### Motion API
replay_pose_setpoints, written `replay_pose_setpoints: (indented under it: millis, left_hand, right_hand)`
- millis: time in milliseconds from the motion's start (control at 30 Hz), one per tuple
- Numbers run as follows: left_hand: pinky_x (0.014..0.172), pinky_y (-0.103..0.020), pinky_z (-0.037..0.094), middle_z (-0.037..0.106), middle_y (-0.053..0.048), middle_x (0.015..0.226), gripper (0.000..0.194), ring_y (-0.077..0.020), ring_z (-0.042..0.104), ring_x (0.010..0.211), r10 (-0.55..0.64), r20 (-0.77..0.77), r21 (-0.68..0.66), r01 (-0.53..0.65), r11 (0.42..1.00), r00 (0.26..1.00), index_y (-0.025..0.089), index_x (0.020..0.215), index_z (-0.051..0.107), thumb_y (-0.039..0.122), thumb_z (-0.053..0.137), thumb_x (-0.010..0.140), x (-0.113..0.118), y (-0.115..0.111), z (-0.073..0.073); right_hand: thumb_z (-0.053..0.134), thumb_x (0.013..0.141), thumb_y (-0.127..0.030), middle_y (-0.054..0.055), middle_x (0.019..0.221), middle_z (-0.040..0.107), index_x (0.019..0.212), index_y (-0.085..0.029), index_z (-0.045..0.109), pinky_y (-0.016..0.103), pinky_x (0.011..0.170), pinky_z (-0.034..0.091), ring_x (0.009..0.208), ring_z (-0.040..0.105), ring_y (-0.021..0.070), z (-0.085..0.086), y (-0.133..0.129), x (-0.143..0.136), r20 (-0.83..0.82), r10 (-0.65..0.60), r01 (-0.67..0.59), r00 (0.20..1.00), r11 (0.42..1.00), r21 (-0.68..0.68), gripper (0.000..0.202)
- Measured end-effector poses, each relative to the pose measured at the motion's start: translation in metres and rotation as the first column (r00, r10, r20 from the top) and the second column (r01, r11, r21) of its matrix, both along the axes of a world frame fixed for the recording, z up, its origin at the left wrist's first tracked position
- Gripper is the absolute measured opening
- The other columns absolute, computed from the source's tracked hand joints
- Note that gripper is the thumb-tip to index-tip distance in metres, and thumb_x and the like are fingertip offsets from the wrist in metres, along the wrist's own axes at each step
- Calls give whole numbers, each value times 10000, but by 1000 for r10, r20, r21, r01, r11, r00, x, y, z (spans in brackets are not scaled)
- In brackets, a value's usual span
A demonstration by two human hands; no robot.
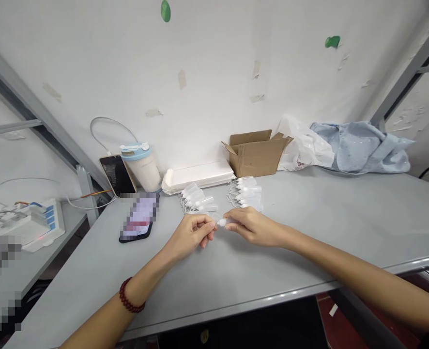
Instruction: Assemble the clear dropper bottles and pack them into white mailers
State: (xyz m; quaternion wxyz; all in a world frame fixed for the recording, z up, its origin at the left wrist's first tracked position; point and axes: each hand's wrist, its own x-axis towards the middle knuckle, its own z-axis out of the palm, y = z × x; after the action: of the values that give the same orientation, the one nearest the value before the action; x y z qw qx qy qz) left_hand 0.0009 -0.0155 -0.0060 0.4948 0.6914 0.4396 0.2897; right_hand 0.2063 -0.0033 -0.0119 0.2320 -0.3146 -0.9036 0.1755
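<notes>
In the head view, my right hand (252, 226) grips a small dropper bottle (222, 222) with a white tip pointing left; most of its body is hidden by my fingers. My left hand (194, 234) is closed in a pinch right at that tip, where a thin pale loop (216, 216) shows faintly. It seems to hold this loop, though the fingertips cover the contact. Just beyond my hands lie two groups of similar clear bottles with white tips and thin cords, a left group (199, 200) and a right group (249, 192).
Behind the bottles are a stack of white flat packets (200, 175) and an open cardboard box (258, 158). A lidded cup (144, 169), an upright phone (118, 175) and a flat phone (139, 218) stand or lie left. A white plastic bag (303, 145) and blue cloth (360, 148) lie right.
</notes>
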Motion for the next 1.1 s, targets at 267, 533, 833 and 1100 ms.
replay_pose_setpoints:
  millis: [267, 533, 833, 1100]
  left_hand:
    - [519, -225, 380, 545, 15, 551, 273, -72, 450, 455, 8, -38, 24, -7, 1000, 999, 126, 655, 587, 342, 521, 809, -10, 10, 13]
    - [491, -214, 349, 520, 32, 502, 258, -70, 425, 431, 202, -192, 60, -193, 979, 961, 134, 609, 562, 331, 522, 770, -26, 25, 19]
    - [482, -220, 376, 577, -2, 594, 256, -84, 477, 434, 215, -330, 55, -209, 976, 919, 126, 656, 578, 341, 485, 760, -33, 35, 6]
    - [448, -208, 361, 561, 8, 556, 323, -82, 468, 404, 258, -344, 57, -254, 965, 903, 125, 639, 580, 418, 500, 750, -35, 35, 5]
  right_hand:
    - [486, 887, -336, 62, 787, 631, 1070, -115, 543, 255, 605, 397, 663, 554, 154, 12, 6, 7, 50, -61, 64, 997, 997, -54, 293]
    - [478, 877, -215, 73, 930, 616, 999, -159, 556, 252, 585, 350, 672, 544, 148, 13, 27, 27, 195, -299, 266, 934, 947, 178, 156]
    - [524, 840, -263, 29, 738, 628, 739, -174, 569, 229, 510, 285, 612, 523, 133, 28, 18, 31, 434, -254, 258, 864, 965, 51, 142]
    - [608, 791, -290, 50, 704, 611, 662, -166, 563, 249, 487, 265, 599, 551, 161, 31, 9, 27, 559, -251, 238, 790, 966, 97, 184]
